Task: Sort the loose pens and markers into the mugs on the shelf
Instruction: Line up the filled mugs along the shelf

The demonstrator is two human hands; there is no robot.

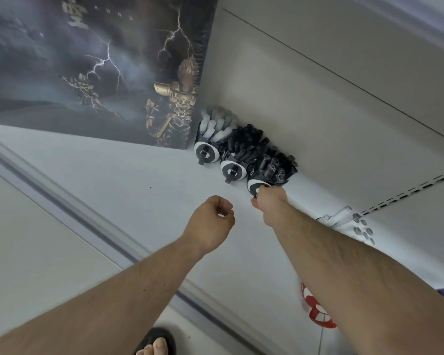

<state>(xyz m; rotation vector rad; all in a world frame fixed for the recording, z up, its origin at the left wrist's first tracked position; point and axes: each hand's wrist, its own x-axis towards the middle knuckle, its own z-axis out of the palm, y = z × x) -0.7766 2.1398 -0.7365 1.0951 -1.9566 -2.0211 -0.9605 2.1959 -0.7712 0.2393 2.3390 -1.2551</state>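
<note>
Nearest the camera, a sandalled foot (155, 343) shows at the bottom edge, and a red and white mushroom-patterned object (315, 312) sits partly behind the right forearm. Both bare arms reach toward the row of three mugs on the white shelf (113, 180). The left hand (212, 221) hovers just short of the mugs, its fingers curled in loosely with nothing visible in them. The right hand (269, 201) is up against the nearest mug (260, 187), its fingers closed round that mug's dark handle. This black and white mug is crowded with dark markers (274, 166). Touching it on the far side stands the middle mug (232, 170), also packed with black pens (244, 142). Beyond that, the far mug (205, 151) holds pale grey and white markers (214, 124) and stands just beside a large box (92, 65) printed with lightning and armoured figures. To the right of the nearest mug, a clear container (340, 216) and several loose grey caps or pens (364, 229) lie on the shelf against the back wall (318, 98).
</note>
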